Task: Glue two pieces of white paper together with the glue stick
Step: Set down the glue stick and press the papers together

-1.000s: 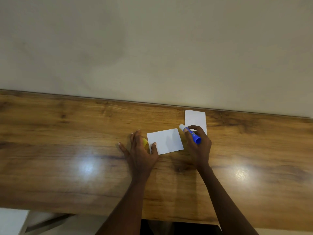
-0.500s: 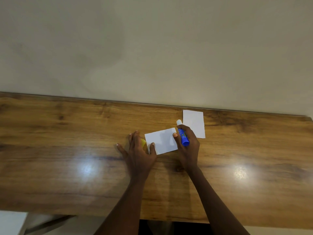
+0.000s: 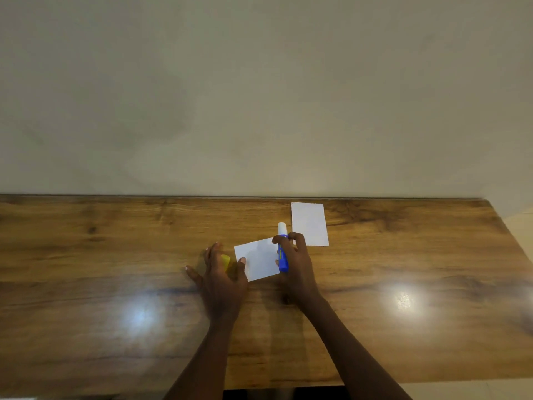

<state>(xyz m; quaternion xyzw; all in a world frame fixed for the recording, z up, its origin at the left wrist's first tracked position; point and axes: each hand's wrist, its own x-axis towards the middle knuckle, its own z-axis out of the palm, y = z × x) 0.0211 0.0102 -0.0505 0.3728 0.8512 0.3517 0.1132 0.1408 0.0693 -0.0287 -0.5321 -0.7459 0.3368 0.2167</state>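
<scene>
1. Two hands work at the wooden tabletop (image 3: 86, 255). Farthest left, the left hand (image 3: 220, 280) lies spread and flat, its grip wide and holding nothing, with only the thumb tip pressing the near left corner of the nearer paper (image 3: 257, 261).
2. Just beside that hand's fingers sits a small yellow cap (image 3: 225, 261), off the glue stick, on the tabletop.
3. The nearer paper lies tilted between the hands, pinned by the thumb.
4. The right hand (image 3: 297, 267) has its grip closed around the blue glue stick (image 3: 282, 252), white tip pointing away from the person. A second ago the stick lay slanted off the paper's right edge; it has since swung over to run along that edge, so the glue stroke looks about to start or just started. Whether the tip touches the paper cannot be told.
5. Farthest right, the second paper (image 3: 309, 224) waits near the wall, apart from the first; the joining is not yet done.
</scene>
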